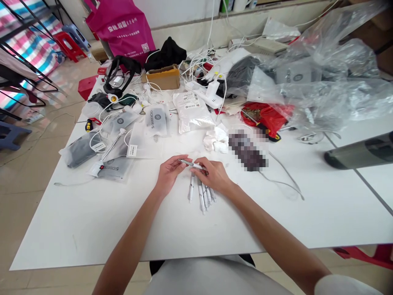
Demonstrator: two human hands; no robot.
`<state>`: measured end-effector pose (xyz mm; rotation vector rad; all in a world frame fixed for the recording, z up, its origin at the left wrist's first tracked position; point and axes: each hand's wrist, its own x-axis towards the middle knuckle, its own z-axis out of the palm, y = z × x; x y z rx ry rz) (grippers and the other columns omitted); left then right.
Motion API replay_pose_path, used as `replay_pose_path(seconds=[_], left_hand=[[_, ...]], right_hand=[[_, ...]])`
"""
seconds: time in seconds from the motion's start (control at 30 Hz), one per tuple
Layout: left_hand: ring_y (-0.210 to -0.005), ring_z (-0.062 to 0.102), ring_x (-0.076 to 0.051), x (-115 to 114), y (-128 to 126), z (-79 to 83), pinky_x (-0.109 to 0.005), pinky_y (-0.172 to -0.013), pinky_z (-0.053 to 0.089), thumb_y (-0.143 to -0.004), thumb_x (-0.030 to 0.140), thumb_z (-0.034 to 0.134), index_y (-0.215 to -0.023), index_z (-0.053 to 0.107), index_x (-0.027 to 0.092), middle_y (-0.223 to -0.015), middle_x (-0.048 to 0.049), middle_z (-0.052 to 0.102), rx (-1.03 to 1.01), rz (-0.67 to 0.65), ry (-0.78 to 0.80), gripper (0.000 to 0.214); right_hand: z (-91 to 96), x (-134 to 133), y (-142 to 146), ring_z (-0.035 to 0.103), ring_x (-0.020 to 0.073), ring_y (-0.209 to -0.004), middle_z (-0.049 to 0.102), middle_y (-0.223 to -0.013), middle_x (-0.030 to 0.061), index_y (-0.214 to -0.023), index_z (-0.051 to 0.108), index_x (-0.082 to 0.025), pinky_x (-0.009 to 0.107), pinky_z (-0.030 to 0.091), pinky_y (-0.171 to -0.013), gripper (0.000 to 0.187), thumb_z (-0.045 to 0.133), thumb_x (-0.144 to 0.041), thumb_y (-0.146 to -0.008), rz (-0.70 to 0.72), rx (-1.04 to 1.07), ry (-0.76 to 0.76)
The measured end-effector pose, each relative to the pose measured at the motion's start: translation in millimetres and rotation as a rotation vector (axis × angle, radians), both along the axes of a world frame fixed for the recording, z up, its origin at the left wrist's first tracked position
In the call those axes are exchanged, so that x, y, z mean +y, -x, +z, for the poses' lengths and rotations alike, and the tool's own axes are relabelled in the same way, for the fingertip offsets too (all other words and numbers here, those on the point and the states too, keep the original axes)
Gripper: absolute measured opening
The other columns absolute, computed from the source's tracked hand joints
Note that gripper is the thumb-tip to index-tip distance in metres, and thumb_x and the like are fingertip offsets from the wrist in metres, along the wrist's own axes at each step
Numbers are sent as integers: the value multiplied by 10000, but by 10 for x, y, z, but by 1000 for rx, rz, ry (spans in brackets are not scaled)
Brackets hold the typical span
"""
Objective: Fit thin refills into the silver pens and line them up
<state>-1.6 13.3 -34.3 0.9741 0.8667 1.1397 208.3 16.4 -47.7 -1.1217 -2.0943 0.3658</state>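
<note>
A white pen with a grey front end [196, 165] is held level above the table between both hands. My left hand [168, 175] pinches it near its pointed end, thumb below and fingers behind. My right hand [217, 175] has its thumb and fingers closed round the other end. Just below lie several white pens [202, 198] in a loose bunch, their upper ends partly covered by my right hand. One more white pen [191, 190] rests slightly apart, to the left of the bunch.
Crumpled white tissue [216, 139] and a blurred-out dark object [248, 151] lie beyond my hands. Plastic packets [156, 121] and cables are on the left. A white parcel [193, 111] and power strip [205, 94] sit behind, a dark cylinder [362, 151] at right.
</note>
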Motion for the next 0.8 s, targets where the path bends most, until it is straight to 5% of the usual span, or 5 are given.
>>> replay_pose_path(seconds=[0.4,0.6,0.8], left_hand=[[-1163,699,-236,-15,-20,12,-431,-1088,509,-877,323,823,-1284,724,258,-1234,-98,768,-13,-11,-16,423],[-910,685,-157,26,-25,-47,-317,-888,566,-855,346,840,-938,805,212,-1026,-56,761,-14,126,-22,161],[-983,679,-168,18,-27,-11,-330,-926,552,-854,375,842,-1088,801,235,-1139,-66,745,-44,79,0,276]], right_hand=[[-17,-10,5,511,127,-566,677,-769,1,-1067,630,-196,273,300,-565,206,507,-359,-1093,-25,-105,-91],[-7,-1,6,496,124,-576,662,-775,3,-1054,651,-205,281,302,-576,236,469,-345,-1111,-32,-143,-146],[-14,4,7,492,127,-572,684,-776,10,-1065,668,-203,288,317,-595,271,457,-365,-1118,-40,-129,-140]])
